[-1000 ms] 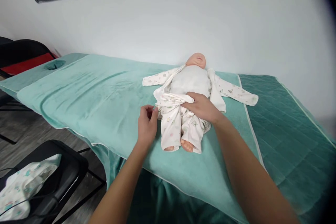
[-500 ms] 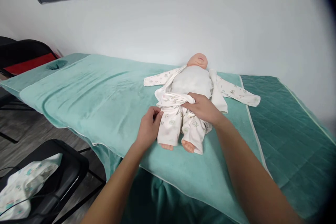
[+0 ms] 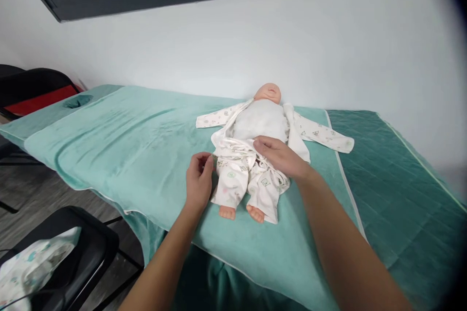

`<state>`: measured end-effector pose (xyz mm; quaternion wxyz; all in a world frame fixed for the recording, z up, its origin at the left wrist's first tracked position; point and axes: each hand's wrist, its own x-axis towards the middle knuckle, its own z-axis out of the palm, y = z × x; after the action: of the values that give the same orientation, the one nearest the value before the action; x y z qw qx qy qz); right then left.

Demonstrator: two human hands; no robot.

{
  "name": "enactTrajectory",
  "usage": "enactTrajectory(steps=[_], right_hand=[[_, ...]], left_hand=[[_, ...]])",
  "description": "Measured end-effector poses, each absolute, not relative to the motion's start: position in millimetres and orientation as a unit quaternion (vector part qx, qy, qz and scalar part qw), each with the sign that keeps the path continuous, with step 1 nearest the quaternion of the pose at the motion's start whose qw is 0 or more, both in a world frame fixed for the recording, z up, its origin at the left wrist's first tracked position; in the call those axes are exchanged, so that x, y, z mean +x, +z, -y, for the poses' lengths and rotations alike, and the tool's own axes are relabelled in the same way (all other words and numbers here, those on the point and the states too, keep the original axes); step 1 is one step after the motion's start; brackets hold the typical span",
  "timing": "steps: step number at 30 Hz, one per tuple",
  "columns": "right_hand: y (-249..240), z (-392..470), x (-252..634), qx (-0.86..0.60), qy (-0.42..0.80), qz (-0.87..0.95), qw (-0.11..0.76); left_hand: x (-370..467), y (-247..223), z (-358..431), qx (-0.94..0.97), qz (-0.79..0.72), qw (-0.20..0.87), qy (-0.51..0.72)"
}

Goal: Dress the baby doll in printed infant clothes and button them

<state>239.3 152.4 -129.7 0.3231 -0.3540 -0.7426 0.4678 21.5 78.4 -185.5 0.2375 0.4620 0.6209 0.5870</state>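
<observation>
A baby doll lies on its back on the green-covered bed, its head toward the wall and feet toward me. It wears white printed pants, bunched at the hips, and a white printed top spread open with sleeves out to both sides. Its pale torso shows between the front panels. My left hand is closed in a pinch at the left side edge of the pants. At the waist, my right hand has its thumb and fingers closed on the bunched waistband. Its fingertips are partly hidden by cloth.
A light green sheet covers the bed, with a darker quilted cover at right. White wall rises behind. At lower left, a black chair holds a printed cloth. Another chair stands at far left.
Both hands have shifted slightly. The pants' legs sit higher, showing more of the feet, and the left leg's cuff flares outward. The camera view has tilted up a little, showing more window.
</observation>
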Motion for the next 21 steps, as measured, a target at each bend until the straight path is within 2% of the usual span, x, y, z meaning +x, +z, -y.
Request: enactTrajectory(steps=[3,7,12,16,18,21], right_hand=[[-134.4,-156.2,238.0,-0.381,0.469,0.714,0.354],[-137.0,-160.8,236.2,-0.378,0.478,0.711,0.35],[-134.2,-159.9,233.6,-0.401,0.43,0.734,0.341],[-133.9,-157.7,227.5,-0.414,0.411,0.724,0.368],[-134.2,-157.0,224.8,-0.419,0.399,0.713,0.397],[-135.0,-158.3,226.3,-0.435,0.369,0.678,0.463]], left_hand=[[13.6,-182.9,-91.5,0.45,-0.616,0.242,0.6],[0.7,-179.4,-134.9,0.479,-0.633,0.19,0.578],[-9.9,-174.6,-210.8,0.559,-0.664,0.186,0.461],[-14.7,-176.1,-239.4,0.605,-0.684,0.164,0.373],[-19.8,-178.6,-240.0,0.598,-0.666,0.18,0.408],[-31.0,-181.4,-236.7,0.506,-0.62,0.239,0.55]])
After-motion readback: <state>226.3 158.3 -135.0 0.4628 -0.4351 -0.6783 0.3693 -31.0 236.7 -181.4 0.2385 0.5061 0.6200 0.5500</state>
